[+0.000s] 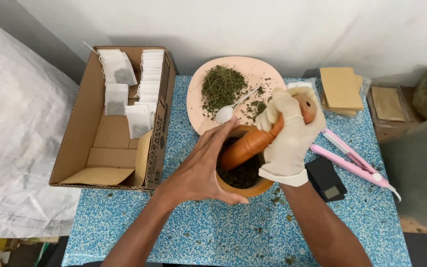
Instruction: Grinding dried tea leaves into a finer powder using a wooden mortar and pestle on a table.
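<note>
Near the table's middle, the bare left hand point(201, 165) grips the rim of the wooden mortar point(243, 184); the gloved right hand point(288, 136) is clenched on the wooden pestle point(245, 147), tilted into dark herbs partly crushed; more dried herbs point(222, 86) wait on the pink plate point(263, 69) toward the far edge; filled tea bags point(124, 99) sit in the cardboard box point(82, 128) at the left edge.

Cardboard box point(82, 143) with tea bags point(117, 69); pink sealer point(352, 160); plate point(198, 106).
</note>
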